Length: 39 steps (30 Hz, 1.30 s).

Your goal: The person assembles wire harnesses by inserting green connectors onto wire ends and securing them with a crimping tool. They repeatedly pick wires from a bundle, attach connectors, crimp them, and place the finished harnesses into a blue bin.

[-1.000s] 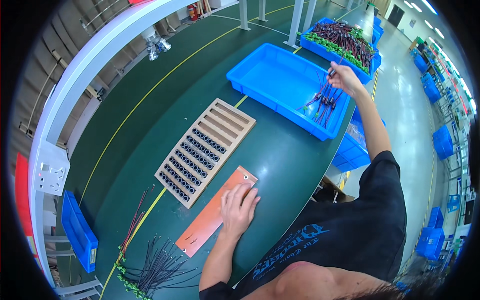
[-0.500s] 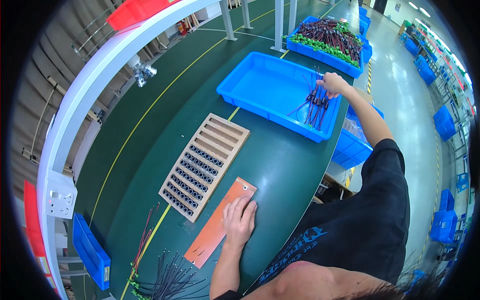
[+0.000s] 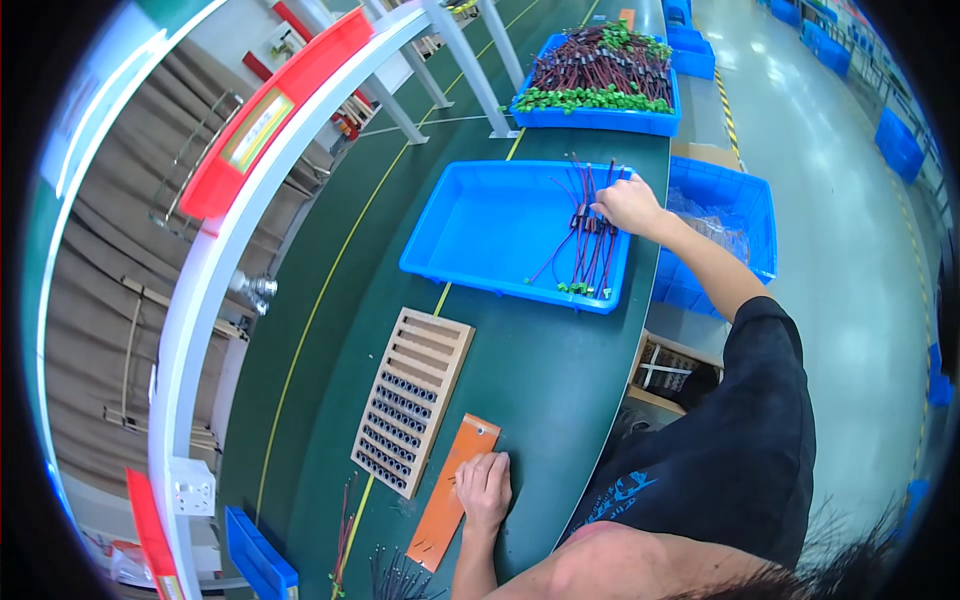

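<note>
My right hand [image 3: 628,205] is over the right end of the shallow blue tray [image 3: 425,215], fingers closed at the upper part of a dark wire harness. Several such wire harnesses [image 3: 592,245] with black connector bodies and green ends lie beneath it, side by side. My left hand [image 3: 484,490] lies on the right edge of a narrow orange board [image 3: 437,525], fingers loosely bent and holding nothing. Left of the board is a slotted wooden rack [image 3: 452,370]; its lower rows carry black round parts [image 3: 392,435], and its upper slots show none.
Behind the tray stands another blue tray [image 3: 600,118] heaped with green-ended harnesses. A blue crate [image 3: 765,235] with clear plastic sits right of the table edge. Loose black wires [image 3: 395,578] and red wires [image 3: 345,530] lie at the near left. A white frame [image 3: 195,340] arches along the left.
The view has shifted, so table and trays appear moved. My right hand remains at the harnesses, and their green ends now show at the tray's near side. My left hand stays on the board.
</note>
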{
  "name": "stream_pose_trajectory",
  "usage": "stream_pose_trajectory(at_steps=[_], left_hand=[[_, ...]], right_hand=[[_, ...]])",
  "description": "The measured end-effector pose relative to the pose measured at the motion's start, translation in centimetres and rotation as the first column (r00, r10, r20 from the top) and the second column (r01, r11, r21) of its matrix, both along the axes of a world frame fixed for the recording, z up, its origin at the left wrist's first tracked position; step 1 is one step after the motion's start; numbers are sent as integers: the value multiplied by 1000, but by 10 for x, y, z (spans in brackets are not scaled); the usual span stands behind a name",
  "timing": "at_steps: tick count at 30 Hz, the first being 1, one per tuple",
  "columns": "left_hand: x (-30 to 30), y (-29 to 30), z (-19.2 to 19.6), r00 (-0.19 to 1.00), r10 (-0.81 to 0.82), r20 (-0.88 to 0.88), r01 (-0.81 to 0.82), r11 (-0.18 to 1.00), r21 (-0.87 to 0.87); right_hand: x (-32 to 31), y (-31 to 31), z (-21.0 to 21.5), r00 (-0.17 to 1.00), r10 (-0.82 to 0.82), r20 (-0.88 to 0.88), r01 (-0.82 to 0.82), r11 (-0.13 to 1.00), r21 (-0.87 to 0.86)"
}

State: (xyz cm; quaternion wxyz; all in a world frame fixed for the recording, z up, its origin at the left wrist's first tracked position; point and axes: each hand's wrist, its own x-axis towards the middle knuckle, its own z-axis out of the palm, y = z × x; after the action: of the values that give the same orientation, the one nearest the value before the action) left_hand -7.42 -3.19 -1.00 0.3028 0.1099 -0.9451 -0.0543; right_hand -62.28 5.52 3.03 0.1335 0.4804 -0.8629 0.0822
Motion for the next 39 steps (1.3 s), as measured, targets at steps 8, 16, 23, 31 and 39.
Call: stream_pose_trajectory(at_steps=[8,16,23,31,39], left_hand=[[-7,2,-1,984,-81,160,78,997,20],[-13,2,2,974,-53,220,48,998,28],[-19,3,7,969,-22,246,7,998,62],[-13,0,7,967,-24,254,-1,995,97],[-16,-1,10,967,-21,255,-6,995,103]], right_hand=[[-2,5,-2,993,116,4,-116,992,-49],[-9,-12,10,836,544,75,-536,838,-102],[-17,-47,-4,803,595,39,-586,775,236],[-31,-48,3,787,612,-80,-595,787,165],[-46,-60,11,749,663,-14,-598,685,416]])
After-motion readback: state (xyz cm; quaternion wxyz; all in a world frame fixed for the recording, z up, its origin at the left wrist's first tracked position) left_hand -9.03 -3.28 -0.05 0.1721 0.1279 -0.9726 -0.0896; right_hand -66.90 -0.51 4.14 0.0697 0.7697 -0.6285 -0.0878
